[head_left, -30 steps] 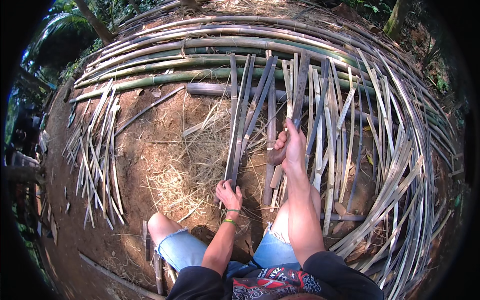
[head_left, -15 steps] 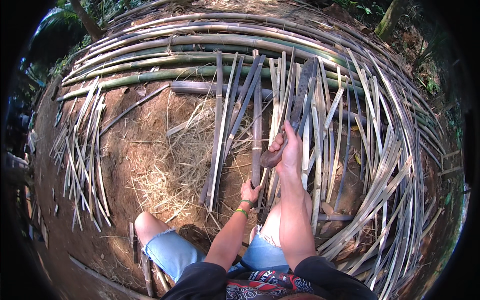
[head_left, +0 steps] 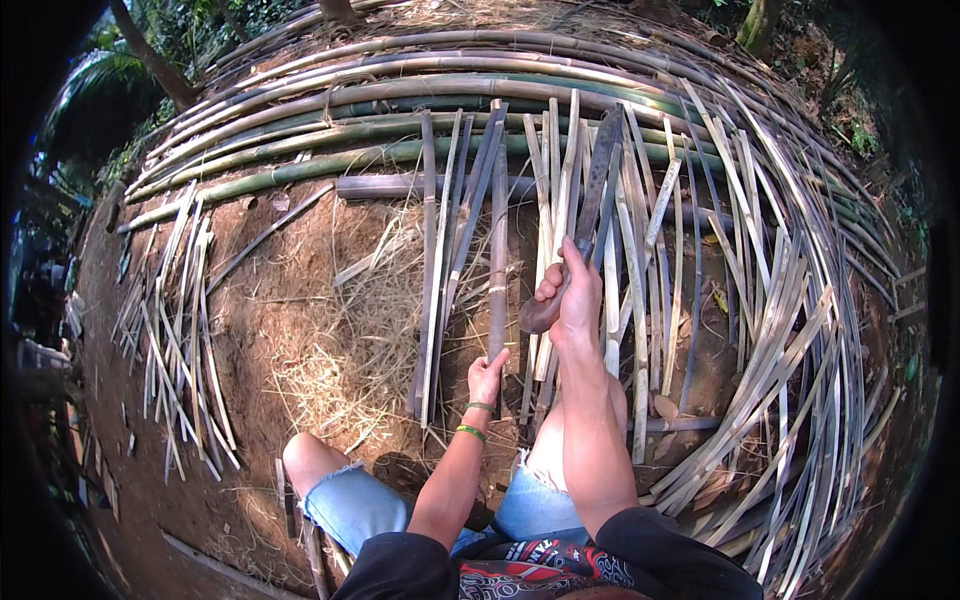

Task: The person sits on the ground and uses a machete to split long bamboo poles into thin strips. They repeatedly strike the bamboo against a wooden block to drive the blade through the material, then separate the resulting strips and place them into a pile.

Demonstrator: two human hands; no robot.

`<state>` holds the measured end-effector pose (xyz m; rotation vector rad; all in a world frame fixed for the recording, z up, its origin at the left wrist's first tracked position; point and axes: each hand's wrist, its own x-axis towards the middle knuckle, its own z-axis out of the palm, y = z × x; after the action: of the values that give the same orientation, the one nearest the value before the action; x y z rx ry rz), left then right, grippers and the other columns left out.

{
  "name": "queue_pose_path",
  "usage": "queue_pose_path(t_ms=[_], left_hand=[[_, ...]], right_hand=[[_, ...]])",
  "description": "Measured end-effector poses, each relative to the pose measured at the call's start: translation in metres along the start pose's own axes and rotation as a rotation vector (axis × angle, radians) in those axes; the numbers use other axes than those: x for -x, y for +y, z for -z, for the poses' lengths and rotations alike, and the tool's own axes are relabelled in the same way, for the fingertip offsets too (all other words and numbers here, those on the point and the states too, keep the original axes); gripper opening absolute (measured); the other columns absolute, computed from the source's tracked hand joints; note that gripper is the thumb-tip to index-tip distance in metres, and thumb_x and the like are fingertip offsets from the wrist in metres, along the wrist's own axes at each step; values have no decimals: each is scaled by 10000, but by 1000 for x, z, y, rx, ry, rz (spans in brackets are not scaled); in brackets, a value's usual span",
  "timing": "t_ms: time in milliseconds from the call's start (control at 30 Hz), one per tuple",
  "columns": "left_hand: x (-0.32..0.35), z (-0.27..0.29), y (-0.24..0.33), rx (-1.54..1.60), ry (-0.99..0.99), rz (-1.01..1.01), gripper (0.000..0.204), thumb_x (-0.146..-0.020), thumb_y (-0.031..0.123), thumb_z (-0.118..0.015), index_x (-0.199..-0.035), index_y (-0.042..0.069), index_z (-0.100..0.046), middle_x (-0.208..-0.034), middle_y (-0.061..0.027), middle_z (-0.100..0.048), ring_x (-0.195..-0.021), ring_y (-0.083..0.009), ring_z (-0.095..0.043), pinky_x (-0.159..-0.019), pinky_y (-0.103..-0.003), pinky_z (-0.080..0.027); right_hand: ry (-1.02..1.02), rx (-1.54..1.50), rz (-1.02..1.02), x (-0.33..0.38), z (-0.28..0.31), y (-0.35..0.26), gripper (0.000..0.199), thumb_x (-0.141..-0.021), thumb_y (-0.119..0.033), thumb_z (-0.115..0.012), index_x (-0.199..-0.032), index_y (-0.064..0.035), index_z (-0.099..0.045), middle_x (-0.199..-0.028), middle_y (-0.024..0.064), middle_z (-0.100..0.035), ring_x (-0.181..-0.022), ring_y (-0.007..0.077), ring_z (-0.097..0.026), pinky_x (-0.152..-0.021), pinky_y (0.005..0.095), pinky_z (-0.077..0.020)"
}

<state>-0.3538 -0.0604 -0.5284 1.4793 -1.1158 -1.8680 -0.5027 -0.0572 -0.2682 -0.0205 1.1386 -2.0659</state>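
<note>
My right hand (head_left: 574, 305) is closed round the curved wooden handle of a machete (head_left: 601, 165). Its long dark blade points away from me, over the split bamboo strips (head_left: 556, 190). To the left, my left hand (head_left: 485, 381) grips the near end of a brownish bamboo piece (head_left: 498, 235), with the thumb along its right side. That piece runs straight away from me, and its far end lies across the bamboo poles. Several darker bamboo strips (head_left: 432, 260) lie just left of it.
Long bamboo poles (head_left: 400, 93) lie crosswise at the back. A large heap of pale strips (head_left: 800, 400) curves along the right, and a smaller bundle (head_left: 180, 340) lies at left. Shavings (head_left: 345, 330) cover the soil between my bare knees and a dark crosswise pole (head_left: 380, 187).
My left hand has closed round the near end of the brownish bamboo piece, its thumb now pointing up along it. The right hand keeps the machete in nearly the same pose. The view has shifted slightly.
</note>
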Motion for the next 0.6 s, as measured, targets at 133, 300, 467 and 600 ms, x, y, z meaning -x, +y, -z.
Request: queue_pose_path(t_ms=[133,300,467,600], left_hand=[[11,2,14,37,-42,-2,352,-801,304,-833,-742,148,-523,-621,81,-480,-521,-33,-390,-483,-220,-301],[19,7,29,320,-369,198,248,-906,328,-687,-846,138,-541,-606,74,-392,-506,-64,-359,-491,-241,-308],[20,8,47,911,-884,469,360,-951,404,-492,-1047,71,-586,-660,5,-415,-521,-101,-381,-532,-269,-356],[25,-1,54,874,-912,474,420,-947,407,-475,-1126,41,-578,-711,-24,-446,-531,-112,-393,-532,-269,-357]], right_hand=[[-12,-19,8,2,1,0,263,-942,-335,-651,-977,-114,-512,-612,-22,-441,-513,96,-433,-495,256,-363],[15,-30,12,-2,7,-3,254,-942,-333,-649,-957,-115,-520,-609,-25,-440,-508,94,-434,-491,254,-361],[15,-42,11,-4,12,-7,254,-940,-338,-651,-941,-119,-524,-596,-31,-434,-496,90,-426,-488,251,-357],[38,-46,1,-3,12,-9,255,-940,-343,-652,-938,-124,-521,-589,-34,-429,-490,88,-419,-487,248,-354]])
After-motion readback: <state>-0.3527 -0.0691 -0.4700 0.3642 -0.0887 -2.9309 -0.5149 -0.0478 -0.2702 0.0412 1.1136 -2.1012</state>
